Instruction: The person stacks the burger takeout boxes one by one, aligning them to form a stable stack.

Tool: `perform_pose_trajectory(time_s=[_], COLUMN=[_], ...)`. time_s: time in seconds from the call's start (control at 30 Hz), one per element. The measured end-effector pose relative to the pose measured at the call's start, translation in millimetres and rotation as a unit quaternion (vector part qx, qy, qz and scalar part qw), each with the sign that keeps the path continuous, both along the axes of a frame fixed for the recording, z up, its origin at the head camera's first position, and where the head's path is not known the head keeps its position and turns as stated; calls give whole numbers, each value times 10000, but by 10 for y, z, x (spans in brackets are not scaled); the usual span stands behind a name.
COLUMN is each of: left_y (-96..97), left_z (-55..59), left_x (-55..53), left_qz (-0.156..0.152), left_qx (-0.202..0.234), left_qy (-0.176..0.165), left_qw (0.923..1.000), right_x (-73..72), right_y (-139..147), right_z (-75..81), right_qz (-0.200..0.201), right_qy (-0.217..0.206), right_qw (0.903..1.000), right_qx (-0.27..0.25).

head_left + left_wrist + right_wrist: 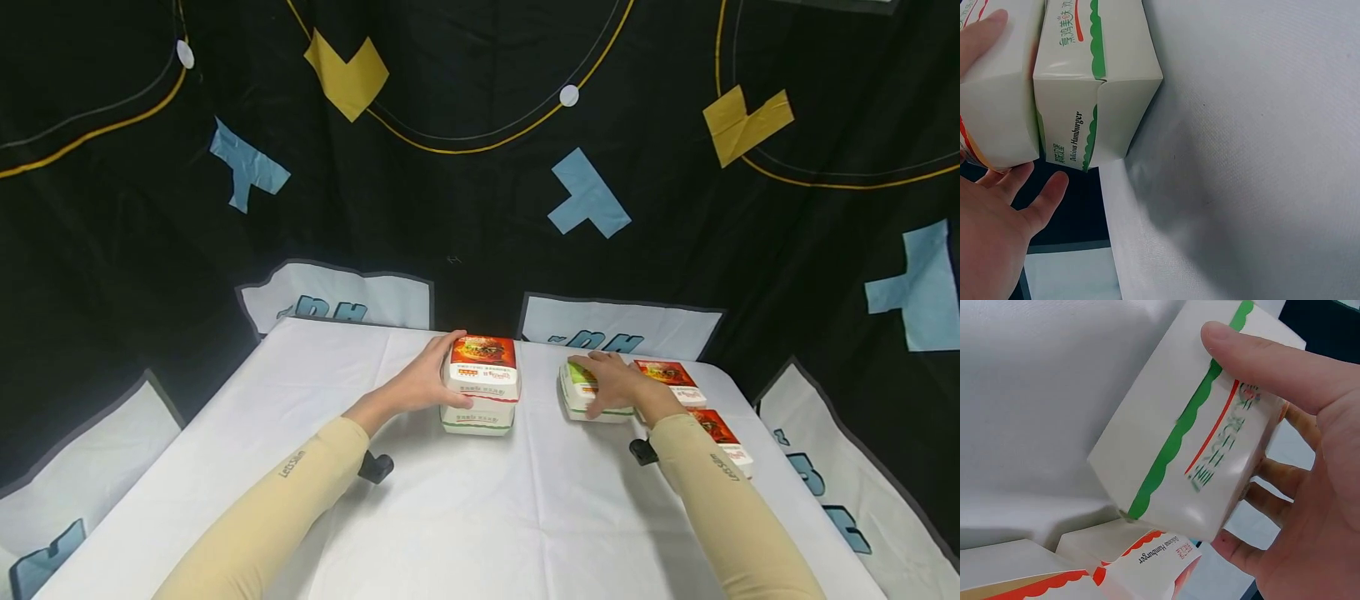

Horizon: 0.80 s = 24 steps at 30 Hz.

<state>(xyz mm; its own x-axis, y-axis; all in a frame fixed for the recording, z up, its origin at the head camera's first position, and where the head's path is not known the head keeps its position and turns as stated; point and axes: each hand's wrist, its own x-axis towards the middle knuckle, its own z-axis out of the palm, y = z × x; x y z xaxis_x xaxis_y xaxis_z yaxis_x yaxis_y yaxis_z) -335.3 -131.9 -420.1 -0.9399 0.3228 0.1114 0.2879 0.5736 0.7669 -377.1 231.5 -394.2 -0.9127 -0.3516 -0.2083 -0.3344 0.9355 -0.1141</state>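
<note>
Over white cloth (442,517), left hand (426,379) grips a red-topped box (486,371), right hand (618,383) a green-topped box (578,395)

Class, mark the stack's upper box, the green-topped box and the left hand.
Upper box (483,367): head view, on its printed lid.
Green-topped box (1172,444): right wrist view, on its side's green stripe.
Left hand (422,379): head view, on its back.

A white-covered table (465,517) carries a two-box stack (482,398), a green-topped box (577,402) and two red-topped boxes (670,375) (722,435).
</note>
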Motion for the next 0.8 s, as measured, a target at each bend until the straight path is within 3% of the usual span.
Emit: perform_pose_trajectory(time_s=[0.8], left_y=[22], left_z=[25], left_x=[10], left_qz=[6], left_qx=[-77], left_qy=[51], left_qw=[10000], right_x=[74], right_y=[47], right_z=[-49], right_qz=[230], right_qy=[154], right_qw=[9996], right_qx=[23])
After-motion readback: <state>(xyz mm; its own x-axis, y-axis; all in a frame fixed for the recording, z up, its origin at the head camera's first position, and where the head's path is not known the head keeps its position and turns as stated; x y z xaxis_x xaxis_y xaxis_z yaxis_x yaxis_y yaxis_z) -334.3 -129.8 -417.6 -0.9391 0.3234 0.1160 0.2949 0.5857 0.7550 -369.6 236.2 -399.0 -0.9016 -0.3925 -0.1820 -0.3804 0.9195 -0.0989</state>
